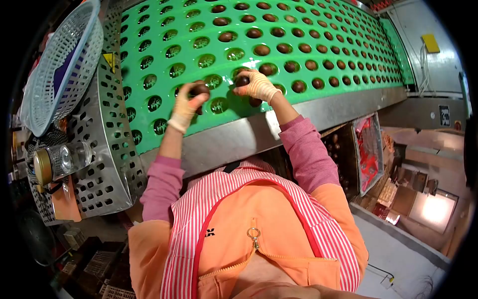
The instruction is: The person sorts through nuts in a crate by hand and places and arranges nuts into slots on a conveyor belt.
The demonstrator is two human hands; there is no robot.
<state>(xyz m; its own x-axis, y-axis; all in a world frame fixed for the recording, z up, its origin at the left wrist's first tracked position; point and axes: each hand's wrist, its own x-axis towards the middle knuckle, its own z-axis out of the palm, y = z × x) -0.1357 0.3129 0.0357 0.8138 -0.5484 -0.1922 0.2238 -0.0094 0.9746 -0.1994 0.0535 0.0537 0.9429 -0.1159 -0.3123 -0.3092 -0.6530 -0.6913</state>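
Observation:
A green sheet [239,65] with rows of oval holes spreads in front of me; brown round nuts [298,86] sit in the holes at the centre and right, while holes at the left show none. My left hand [185,103], in a pale glove with bare fingertips, is closed on a dark brown nut [200,89] above the front rows. Just right of it, my right hand [256,85], gloved the same way, pinches another dark nut [242,80]. One more nut lies partly hidden beneath my right hand.
A metal edge [224,144] runs along the sheet's near side. At the left are a perforated metal guard [112,164], a pale blue basket [89,47] and a jar [74,158]. A crate with red lining [367,154] stands at the right.

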